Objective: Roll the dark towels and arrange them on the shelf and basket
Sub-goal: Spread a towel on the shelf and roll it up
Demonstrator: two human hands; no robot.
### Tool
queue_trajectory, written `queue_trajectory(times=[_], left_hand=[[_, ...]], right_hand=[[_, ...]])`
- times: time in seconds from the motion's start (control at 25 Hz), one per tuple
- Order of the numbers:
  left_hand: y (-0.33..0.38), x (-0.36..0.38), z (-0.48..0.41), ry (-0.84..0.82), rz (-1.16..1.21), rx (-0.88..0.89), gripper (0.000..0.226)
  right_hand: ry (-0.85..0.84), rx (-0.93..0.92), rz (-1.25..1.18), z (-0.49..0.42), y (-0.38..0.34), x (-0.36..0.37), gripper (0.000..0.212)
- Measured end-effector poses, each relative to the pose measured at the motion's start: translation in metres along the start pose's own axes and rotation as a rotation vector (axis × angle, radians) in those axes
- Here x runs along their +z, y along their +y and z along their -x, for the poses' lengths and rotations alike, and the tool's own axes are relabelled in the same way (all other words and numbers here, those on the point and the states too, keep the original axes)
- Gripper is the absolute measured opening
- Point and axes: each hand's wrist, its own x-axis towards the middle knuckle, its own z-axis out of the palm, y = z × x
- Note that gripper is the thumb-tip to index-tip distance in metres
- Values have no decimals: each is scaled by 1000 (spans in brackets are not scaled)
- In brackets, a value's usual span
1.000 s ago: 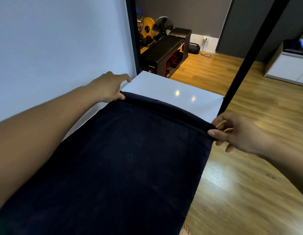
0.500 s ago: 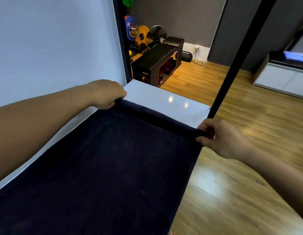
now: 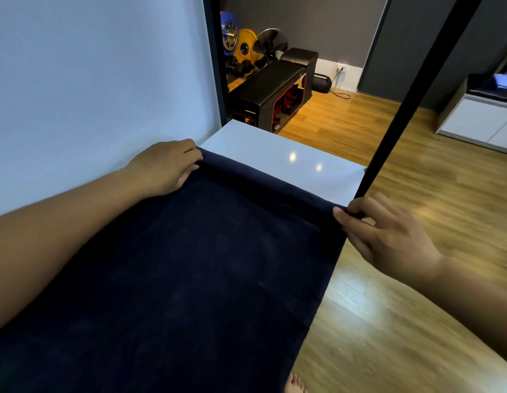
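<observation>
White shelf [image 3: 277,154] bare beyond dark towel [image 3: 190,279], left hand [image 3: 167,168], right hand [image 3: 388,234] grip rolled edge

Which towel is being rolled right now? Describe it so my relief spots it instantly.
Find the white tabletop against the pale wall. A dark towel covers its near part, the far edge curled into a thin roll, left hand and right hand gripping its ends. It is the only cloth in view.

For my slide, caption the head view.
Both hands, left hand and right hand, roll the far edge of a dark towel on a white surface.
</observation>
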Motion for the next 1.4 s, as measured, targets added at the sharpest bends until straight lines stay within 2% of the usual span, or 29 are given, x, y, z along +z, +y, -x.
queue_trajectory(times=[0.12,0.2,0.28,0.4,0.48,0.56,0.64,0.8,0.88,1.0,1.12,1.2,1.32,1.4], left_hand=[[13,-15,-15,-149,96,-135,37],[14,-30,-41,-310,5,-143,36],[16,-38,-59,-393,-137,-80,27],[15,-37,-70,-468,-173,-27,23],[15,-37,-66,-519,-93,-40,25],[16,-37,-70,-490,-208,75,30],[17,-31,-71,-379,-325,154,28],[24,-13,-66,-126,-138,3,16],[26,-6,-61,-48,-150,-20,14],[26,0,-43,30,-124,-16,16],[24,0,-16,47,-49,-12,33],[24,-5,-1,49,-65,13,39],[23,-9,6,17,-106,51,31],[28,-17,-7,-56,16,-12,20]], right_hand=[[-71,21,-180,-8,-9,-18,27],[-192,239,-422,-31,-5,-30,33],[-428,538,-572,-57,10,-37,21],[-701,695,-558,-64,20,-38,30],[-726,722,-598,-57,7,-40,23],[-669,734,-569,-50,-2,-37,24],[-574,721,-462,-51,-3,-33,24],[-369,700,-378,-54,7,-20,27],[-259,620,-305,-49,3,-13,29],[-56,456,-239,-32,-10,-3,22],[81,311,-159,-15,-15,3,22],[72,213,-166,-4,-18,4,30],[51,181,-291,-1,-32,-8,32],[25,284,-386,-19,-33,-20,21]])
